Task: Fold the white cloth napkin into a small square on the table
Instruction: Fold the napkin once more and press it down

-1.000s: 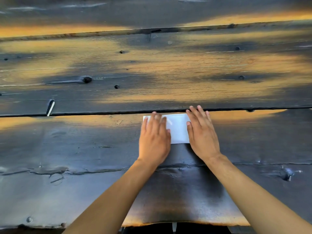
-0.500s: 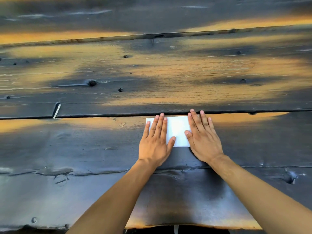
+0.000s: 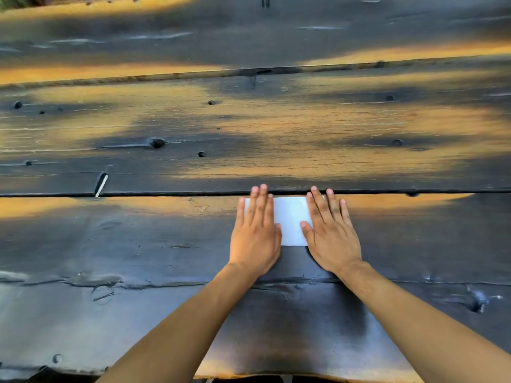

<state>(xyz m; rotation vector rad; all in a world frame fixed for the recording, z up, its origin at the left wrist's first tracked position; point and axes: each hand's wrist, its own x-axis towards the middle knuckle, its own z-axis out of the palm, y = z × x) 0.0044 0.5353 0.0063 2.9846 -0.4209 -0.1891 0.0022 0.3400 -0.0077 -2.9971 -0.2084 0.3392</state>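
Two flat, open-fingered hands, left (image 3: 255, 233) and right (image 3: 330, 233), pressing the folded white napkin (image 3: 290, 221) onto the worktop (image 3: 138, 244), apparently creasing before another fold.

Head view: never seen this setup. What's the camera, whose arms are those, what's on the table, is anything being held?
There is no machine here. A person wears a wide-angle camera on the head, looking forward and down, so the two bare arms coming in from the bottom are the wearer's own. This is the only view.

The surface is a dark, weathered wooden table made of planks with knots and gaps. On it lies a white napkin, already folded down to a small flat rectangle.

Nothing is in a grip. The left hand and right hand lie flat with straight fingers, each covering one end of the napkin and pressing it down; only the middle strip shows between them.
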